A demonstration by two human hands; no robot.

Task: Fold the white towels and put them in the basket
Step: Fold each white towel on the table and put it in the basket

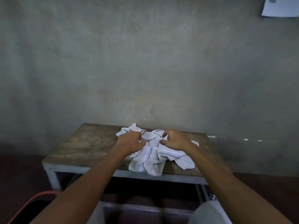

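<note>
A crumpled heap of white towels (pixel 150 157) with dark checked trim lies on the wooden table top (pixel 84 143), hanging slightly over its front edge. My left hand (pixel 129 142) pinches a fold of cloth at the heap's back left, fingers curled. My right hand (pixel 174 140) rests on the heap's back right and its curled fingers grip the cloth. The orange rim of a basket (pixel 34 198) shows at the lower left, below the table, mostly cut off by the frame.
The table stands against a grey plaster wall (pixel 145 62) on a metal frame (pixel 53 173) with a lower shelf. A white sheet (pixel 279 7) hangs on the wall at the top right. Dark red floor lies on both sides.
</note>
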